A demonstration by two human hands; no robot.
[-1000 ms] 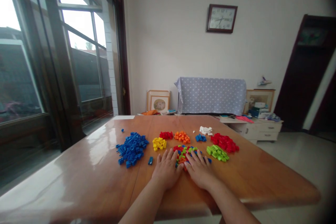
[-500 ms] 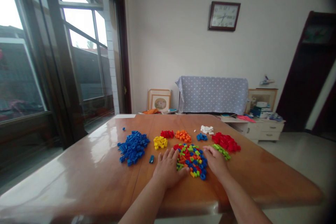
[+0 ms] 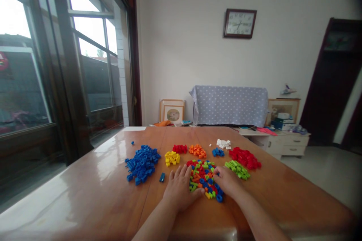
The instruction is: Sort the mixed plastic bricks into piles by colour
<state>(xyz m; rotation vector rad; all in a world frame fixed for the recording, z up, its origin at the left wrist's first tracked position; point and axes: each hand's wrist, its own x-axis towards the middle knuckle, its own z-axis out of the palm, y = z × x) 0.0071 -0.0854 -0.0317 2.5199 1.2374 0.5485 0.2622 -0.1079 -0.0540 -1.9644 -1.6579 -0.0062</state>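
Observation:
A pile of mixed-colour toy building bricks [image 3: 201, 175] lies on the brown table between my hands. My left hand [image 3: 178, 188] rests along the pile's left side, fingers spread and thumb along its near edge. Over the right side of the pile, my right hand [image 3: 228, 181] has its fingers pinched together; whatever they hold, if anything, is hidden. Beyond my right hand sit the green bricks [image 3: 237, 169], with red bricks [image 3: 244, 157] behind them. Yellow bricks [image 3: 172, 158], a small red group [image 3: 180, 149] and orange bricks [image 3: 197, 151] stand past the mixed pile.
A large blue brick heap [image 3: 143, 163] lies at the left, with a lone blue piece [image 3: 162, 177] near my left hand. Small blue bricks [image 3: 218, 152] and white bricks [image 3: 223, 144] are farther back. The table [image 3: 107, 196] ends before a cloth-covered object [image 3: 230, 103].
My right hand has moved left from beside the green bricks to over the mixed pile, leaving the green group more exposed. My left hand stays beside the pile. The view has tilted slightly.

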